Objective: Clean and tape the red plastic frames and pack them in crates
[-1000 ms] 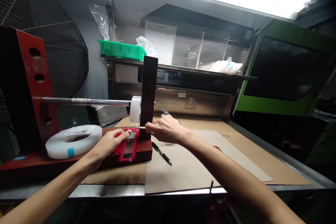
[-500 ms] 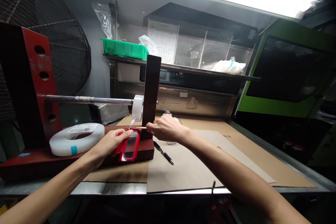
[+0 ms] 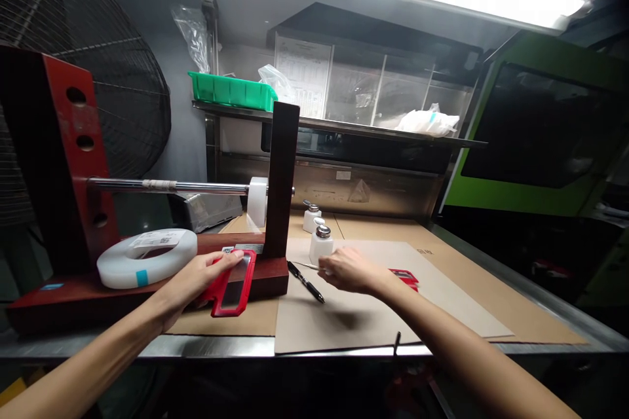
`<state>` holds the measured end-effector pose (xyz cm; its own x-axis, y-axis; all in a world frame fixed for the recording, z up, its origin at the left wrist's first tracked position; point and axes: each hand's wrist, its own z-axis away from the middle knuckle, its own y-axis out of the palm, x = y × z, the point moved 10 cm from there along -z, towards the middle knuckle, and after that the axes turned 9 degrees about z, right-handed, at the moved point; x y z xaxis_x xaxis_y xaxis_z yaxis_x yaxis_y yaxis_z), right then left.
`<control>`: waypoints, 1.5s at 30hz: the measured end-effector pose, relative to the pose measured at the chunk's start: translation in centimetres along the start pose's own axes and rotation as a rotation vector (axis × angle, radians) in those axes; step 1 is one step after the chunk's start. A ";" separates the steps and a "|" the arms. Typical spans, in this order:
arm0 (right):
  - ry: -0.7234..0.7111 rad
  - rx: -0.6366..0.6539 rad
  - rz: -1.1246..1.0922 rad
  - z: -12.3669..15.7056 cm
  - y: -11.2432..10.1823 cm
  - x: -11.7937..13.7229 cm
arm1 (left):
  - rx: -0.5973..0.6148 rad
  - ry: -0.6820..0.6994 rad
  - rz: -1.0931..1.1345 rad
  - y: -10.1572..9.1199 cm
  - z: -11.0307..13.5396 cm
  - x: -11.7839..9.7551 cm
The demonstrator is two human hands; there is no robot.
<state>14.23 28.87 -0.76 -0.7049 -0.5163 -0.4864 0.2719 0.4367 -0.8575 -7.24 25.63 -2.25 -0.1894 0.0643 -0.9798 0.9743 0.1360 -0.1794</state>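
Note:
My left hand [image 3: 199,277] grips a red rectangular frame with a clear window [image 3: 232,287], holding it at the front edge of the dark red wooden base [image 3: 73,291]. My right hand [image 3: 350,270] hovers low over the brown paper sheet [image 3: 354,321], fingers pinched on a thin pale stick [image 3: 305,264]. A black pen [image 3: 305,282] lies just left of that hand. A second red piece [image 3: 405,276] lies behind my right wrist. A small white tape roll [image 3: 257,200] sits on the steel rod [image 3: 171,186] beside the dark upright post [image 3: 282,177].
A large white tape roll [image 3: 146,257] lies on the wooden base. Small white dispenser bottles [image 3: 319,241] stand behind my right hand. A wire fan guard [image 3: 122,78] is at left, a green bin [image 3: 230,91] on the shelf, a green machine [image 3: 540,137] at right.
My right hand has left the post and come down to the right over the paper, still pinching the stick. My left hand has drawn the red frame toward me, off the base edge.

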 end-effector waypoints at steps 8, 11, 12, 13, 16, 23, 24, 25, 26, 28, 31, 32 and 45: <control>0.152 -0.059 -0.263 3.4 2.7 -2.1 | 0.071 0.212 -0.288 2.2 1.3 -2.7; 0.139 -0.210 -0.910 3.1 -1.0 -1.3 | 0.074 0.362 -0.495 3.4 3.0 -4.4; 0.109 -0.233 -1.132 3.0 -2.2 -0.7 | 0.076 0.409 -0.537 3.8 3.6 -5.0; 0.072 -0.237 -1.297 2.8 -3.4 0.1 | 0.079 0.461 -0.568 4.2 4.2 -5.5; -0.001 -0.213 -1.525 2.7 -5.7 2.2 | 0.084 0.665 -0.663 5.3 6.0 -7.0; -0.094 -0.110 -1.607 2.9 -5.7 4.7 | 0.022 0.970 -0.774 5.3 8.7 -8.0; -0.099 -0.152 -1.564 2.8 -5.8 4.6 | -0.035 0.923 -0.742 4.5 8.4 -8.0; -0.111 -0.219 -1.492 2.8 -6.1 4.6 | -0.110 0.823 -0.691 3.2 7.7 -7.8; -0.125 -0.303 -1.391 2.8 -6.6 4.6 | -0.174 0.671 -0.616 1.9 6.8 -7.1; -0.158 -0.465 -1.133 2.9 -7.6 5.2 | -0.187 0.298 -0.400 0.2 5.1 -4.3; -0.197 -0.575 -0.786 2.4 -8.1 7.3 | -0.005 -0.039 -0.081 1.6 4.3 -0.6; -0.216 -0.587 -0.726 2.0 -8.0 8.0 | 0.017 -0.046 -0.033 1.9 4.2 -0.3; 0.346 -0.283 -1.948 -6.9 -0.9 2.3 | -0.284 0.273 -0.524 -3.2 0.5 -4.2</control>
<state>7.85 32.34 -0.01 0.0466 -0.2308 0.9719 -0.9427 -0.3320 -0.0336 -9.49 24.47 2.44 -0.6909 0.1623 -0.7045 0.6817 0.4710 -0.5599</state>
